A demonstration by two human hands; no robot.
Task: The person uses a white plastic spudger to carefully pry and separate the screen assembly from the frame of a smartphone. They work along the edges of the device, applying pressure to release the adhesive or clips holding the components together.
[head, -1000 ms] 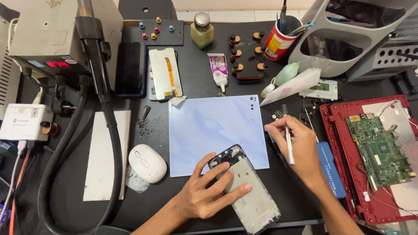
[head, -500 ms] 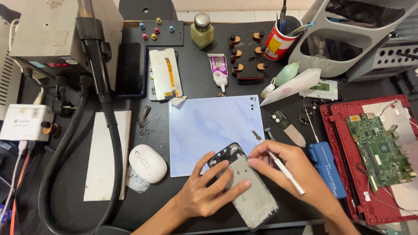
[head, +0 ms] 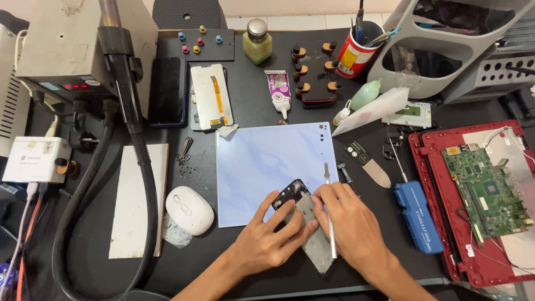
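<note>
Black phone frame (head: 310, 229) under both hands (head: 312, 231).

The work mat (head: 267, 167) lies mid-worktop (head: 251, 106). At its near right corner rests the phone frame (head: 309, 223), both hands on it. Left of the mat sits a mouse (head: 189, 210); right, an opened laptop (head: 479, 195); behind, a glue tube (head: 278, 92).
</note>
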